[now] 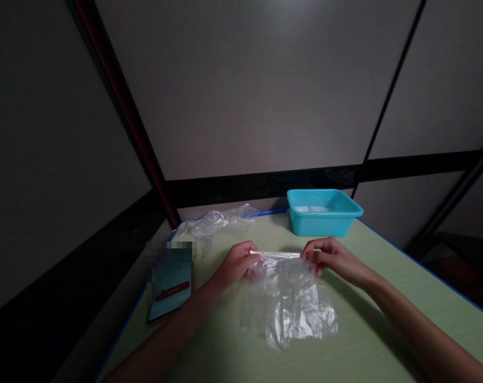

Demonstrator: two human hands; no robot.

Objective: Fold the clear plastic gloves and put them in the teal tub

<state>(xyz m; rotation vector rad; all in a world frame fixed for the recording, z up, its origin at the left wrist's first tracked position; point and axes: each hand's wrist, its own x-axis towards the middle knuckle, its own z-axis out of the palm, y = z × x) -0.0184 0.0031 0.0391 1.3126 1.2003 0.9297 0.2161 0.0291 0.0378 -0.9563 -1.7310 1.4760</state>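
A clear, crinkled plastic bag (295,300) hangs between my two hands over the pale green table, its upper edge pulled into a straight line. My left hand (241,260) pinches the left end of that edge, thumb on top. At the other end, my right hand (323,255) grips the edge between thumb and fingers. The lower part of the bag spreads loosely toward me. Some of my left fingers are hidden behind the film.
A turquoise plastic basin (323,218) with something white inside stands at the back right. More crumpled clear plastic (219,223) lies at the back left. A flat teal item (172,282) with a red mark, partly pixelated, is at the left edge. Wall panels rise behind the table (389,330).
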